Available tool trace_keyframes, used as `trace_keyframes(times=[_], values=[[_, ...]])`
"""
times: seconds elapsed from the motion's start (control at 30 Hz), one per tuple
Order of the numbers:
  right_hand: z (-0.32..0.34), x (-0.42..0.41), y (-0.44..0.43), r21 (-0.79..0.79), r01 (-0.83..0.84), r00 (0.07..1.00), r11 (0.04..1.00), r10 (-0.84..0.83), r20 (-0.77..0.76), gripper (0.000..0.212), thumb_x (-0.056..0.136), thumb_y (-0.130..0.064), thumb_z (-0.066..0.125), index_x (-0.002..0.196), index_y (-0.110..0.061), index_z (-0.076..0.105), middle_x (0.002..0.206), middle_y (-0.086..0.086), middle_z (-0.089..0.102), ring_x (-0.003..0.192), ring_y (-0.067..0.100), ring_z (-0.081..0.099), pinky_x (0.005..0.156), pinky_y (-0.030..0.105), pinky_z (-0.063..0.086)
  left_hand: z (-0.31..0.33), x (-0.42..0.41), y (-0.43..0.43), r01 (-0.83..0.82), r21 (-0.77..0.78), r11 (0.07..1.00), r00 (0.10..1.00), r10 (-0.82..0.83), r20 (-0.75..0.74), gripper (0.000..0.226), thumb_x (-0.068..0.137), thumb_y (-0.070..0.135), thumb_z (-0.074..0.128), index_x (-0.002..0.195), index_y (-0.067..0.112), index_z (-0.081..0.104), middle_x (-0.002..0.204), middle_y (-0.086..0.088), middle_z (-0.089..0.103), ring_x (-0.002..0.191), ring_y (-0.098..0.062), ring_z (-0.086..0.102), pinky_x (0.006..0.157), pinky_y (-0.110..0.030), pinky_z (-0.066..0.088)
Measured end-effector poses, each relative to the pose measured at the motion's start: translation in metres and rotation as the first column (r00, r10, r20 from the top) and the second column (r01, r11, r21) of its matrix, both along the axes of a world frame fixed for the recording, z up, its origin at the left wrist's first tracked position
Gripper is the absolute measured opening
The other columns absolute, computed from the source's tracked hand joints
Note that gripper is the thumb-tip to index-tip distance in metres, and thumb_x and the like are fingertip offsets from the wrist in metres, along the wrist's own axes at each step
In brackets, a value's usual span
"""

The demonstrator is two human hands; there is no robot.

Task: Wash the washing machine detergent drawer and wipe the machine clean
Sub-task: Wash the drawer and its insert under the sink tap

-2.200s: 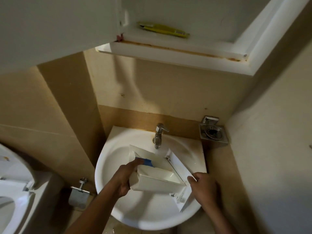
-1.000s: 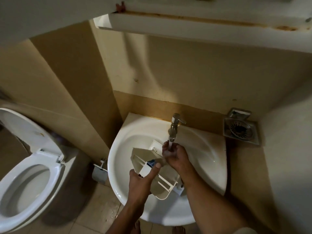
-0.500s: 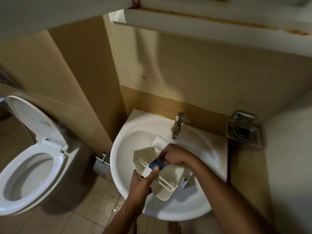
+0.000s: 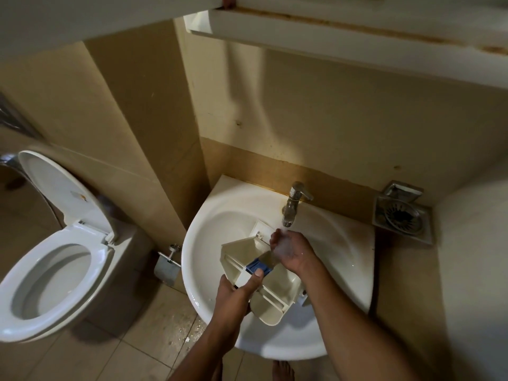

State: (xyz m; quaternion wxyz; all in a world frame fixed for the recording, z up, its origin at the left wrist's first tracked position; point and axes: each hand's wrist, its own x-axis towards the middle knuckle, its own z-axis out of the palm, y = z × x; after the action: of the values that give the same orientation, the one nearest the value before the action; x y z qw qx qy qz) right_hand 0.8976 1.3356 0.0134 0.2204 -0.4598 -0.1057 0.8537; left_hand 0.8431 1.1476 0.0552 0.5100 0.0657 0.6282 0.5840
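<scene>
A: Right, biggest first. What fills the left side?
B: White toilet [image 4: 52, 281], seat down, lid tipped up against the wall. Tan tiled floor [image 4: 110, 353] beneath, wet speckles near the foot of the basin.
A: Overhead?
B: White cabinet [image 4: 330, 31], rust-brown staining along its lower edge.
A: Centre?
B: White corner sink [image 4: 338, 243], backed against the tan wall below that cabinet.
A: And the drawer?
B: Detergent drawer [image 4: 277, 295], cream plastic, sits inside the sink bowl, open side up. It runs diagonally from just below the tap toward the near rim. Dividing ribs show.
A: Hands.
B: Left hand [image 4: 233, 295] grips the drawer's near-left side, fingers wrapped underneath, thumb laid over the top and touching a blue insert [image 4: 257, 266]. Right hand [image 4: 291, 251] is at the drawer's far end, directly under the spout, wet and shiny. Its fingers curl, but I cannot tell whether they clasp the drawer's edge or nothing at all.
A: Fittings?
B: Chrome tap [image 4: 293, 204] at the back of the sink, water falling from it onto the right hand. Square metal holder [image 4: 402, 218] with a round grille on the ledge right of the sink. Small metal paper holder [image 4: 167, 266] low on the wall, left of the sink. Bare toes [image 4: 283, 367] at the bottom edge.
</scene>
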Motion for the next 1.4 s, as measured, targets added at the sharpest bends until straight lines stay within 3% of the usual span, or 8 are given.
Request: trace_keyframes(times=[0.1, 0.2, 0.4, 0.53, 1.03, 1.13, 1.23, 1.4], values=[[0.031, 0.014, -0.012, 0.359, -0.58, 0.811, 0.731, 0.478, 0.336, 0.018, 0.086, 0.006, 0.053, 0.075, -0.002, 0.064, 0.074, 0.011, 0.065, 0.071, 0.022, 0.064, 0.062, 0.026, 0.055, 0.002, -0.001, 0.001, -0.01, 0.001, 1.0, 1.0, 0.01, 0.0, 0.034, 0.088, 0.025, 0.075, 0.12, 0.024, 0.063, 0.102, -0.002, 0.079, 0.092, -0.02, 0.076, 0.07, -0.036, 0.061], [0.052, 0.018, -0.009, 0.416, -0.808, 0.584, 0.417, 0.473, 0.659, 0.025, 0.082, 0.011, 0.054, 0.076, -0.006, 0.072, 0.079, 0.01, 0.073, 0.08, 0.023, 0.072, 0.072, 0.029, 0.059, 0.001, -0.001, 0.001, -0.009, -0.002, 1.0, 1.0, 0.009, 0.014, 0.037, 0.088, 0.025, 0.076, 0.122, 0.023, 0.062, 0.104, -0.003, 0.078, 0.094, -0.021, 0.076, 0.073, -0.038, 0.062], [0.011, 0.019, 0.013, 0.108, -0.252, 0.925, 0.962, 0.206, 0.318, 0.019, 0.091, 0.008, 0.042, 0.088, 0.008, 0.06, 0.081, 0.021, 0.061, 0.076, 0.03, 0.063, 0.064, 0.032, 0.06, 0.001, 0.0, 0.0, -0.005, -0.033, 0.999, 1.0, 0.005, 0.016, 0.047, 0.084, 0.031, 0.078, 0.127, 0.027, 0.058, 0.109, 0.0, 0.077, 0.097, -0.021, 0.075, 0.075, -0.04, 0.062], [-0.009, 0.011, 0.006, -0.155, 0.208, 0.977, 0.966, -0.213, -0.02, 0.022, 0.1, -0.004, 0.04, 0.091, 0.007, 0.057, 0.086, 0.021, 0.059, 0.081, 0.031, 0.06, 0.059, 0.035, 0.061, 0.003, 0.0, 0.001, 0.029, 0.003, 1.0, 0.999, -0.029, -0.014, 0.046, 0.083, 0.035, 0.076, 0.126, 0.026, 0.059, 0.109, 0.001, 0.077, 0.098, -0.021, 0.075, 0.077, -0.042, 0.063], [0.019, 0.008, -0.005, -0.024, -0.193, 0.941, 0.981, 0.178, -0.288, 0.03, 0.058, 0.005, 0.085, 0.076, -0.003, 0.062, 0.068, 0.01, 0.059, 0.053, 0.018, 0.056, 0.044, 0.023, 0.044, 0.01, -0.004, 0.008, -0.035, -0.083, 0.996, 0.995, 0.042, 0.085, 0.046, 0.108, 0.042, 0.034, 0.117, 0.012, 0.067, 0.103, -0.016, 0.069, 0.099, -0.035, 0.069, 0.08, -0.039, 0.061], [0.066, 0.008, -0.003, 0.02, -0.294, 0.914, 0.955, 0.287, -0.287, 0.009, 0.088, -0.005, 0.059, 0.079, -0.004, 0.06, 0.071, 0.009, 0.059, 0.057, 0.016, 0.056, 0.049, 0.021, 0.044, 0.016, -0.003, 0.02, -0.014, -0.071, 0.997, 0.996, 0.021, 0.09, 0.049, 0.107, 0.045, 0.035, 0.114, 0.009, 0.068, 0.111, -0.023, 0.066, 0.102, -0.038, 0.069, 0.084, -0.041, 0.062], [0.116, 0.003, -0.005, 0.302, -0.5, 0.857, 0.812, 0.515, 0.035, 0.027, 0.1, -0.008, 0.045, 0.08, -0.004, 0.063, 0.072, 0.01, 0.061, 0.059, 0.015, 0.058, 0.051, 0.021, 0.047, 0.02, -0.001, 0.036, -0.012, -0.072, 0.997, 0.995, 0.019, 0.1, 0.049, 0.106, 0.042, 0.039, 0.113, 0.001, 0.065, 0.118, -0.029, 0.063, 0.095, -0.034, 0.067, 0.089, -0.048, 0.06], [0.129, -0.018, -0.019, 0.284, -0.958, 0.266, -0.046, 0.235, 0.935, 0.015, 0.092, -0.006, 0.057, 0.099, -0.003, 0.07, 0.094, 0.011, 0.072, 0.083, 0.02, 0.068, 0.079, 0.035, 0.059, 0.027, -0.005, 0.057, 0.025, -0.139, 0.99, 0.997, -0.014, 0.077, 0.038, 0.104, 0.042, 0.045, 0.112, 0.012, 0.068, 0.112, -0.015, 0.07, 0.099, -0.034, 0.071, 0.086, -0.045, 0.062]])
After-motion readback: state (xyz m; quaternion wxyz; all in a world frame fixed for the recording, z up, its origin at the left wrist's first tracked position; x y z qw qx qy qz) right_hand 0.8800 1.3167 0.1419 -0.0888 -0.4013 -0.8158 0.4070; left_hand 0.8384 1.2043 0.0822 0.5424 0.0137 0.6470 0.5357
